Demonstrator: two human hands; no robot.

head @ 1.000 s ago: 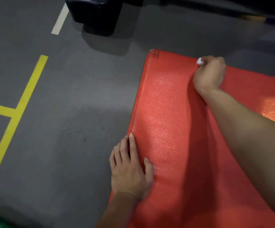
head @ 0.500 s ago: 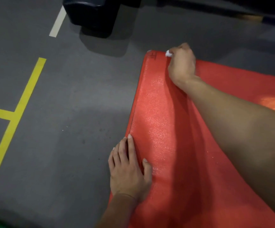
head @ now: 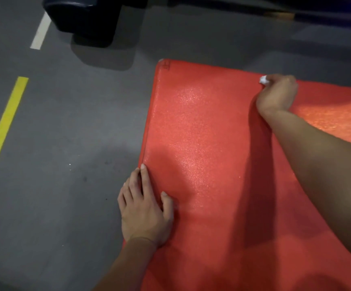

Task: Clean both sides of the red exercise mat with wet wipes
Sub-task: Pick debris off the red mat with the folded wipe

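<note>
On the grey floor (head: 65,133), the red exercise mat (head: 201,143) lies flat, its near-left edge running right under the fingers of the left hand (head: 145,213). That hand is laid flat, fingers straight and together, holding nothing, with the thumb resting on the mat and the other fingers (head: 144,179) along its border, partly on the floor. It looks to be pinning the mat in place.

Far ahead of those fingers and to their right, the right hand (head: 277,93) is clenched around a balled white wet wipe (head: 263,80), of which only a small tuft pokes out past the knuckles. The fist sits at the mat's far edge. Between the two hands the surface of the mat glistens, which suggests dampness, though it may be only light.

Several things could go wrong from here. With the wipe wadded so tightly, little of it meets the mat, so strokes may leave unwiped strips, especially at the far-left corner (head: 164,65) beyond the wipe. Working right at the border, the wipe could run off onto the floor and pick up grit. A hard push might also slide or buckle the mat if the left hand eases its pressure. The underside, I judge, is not yet cleaned.
</note>
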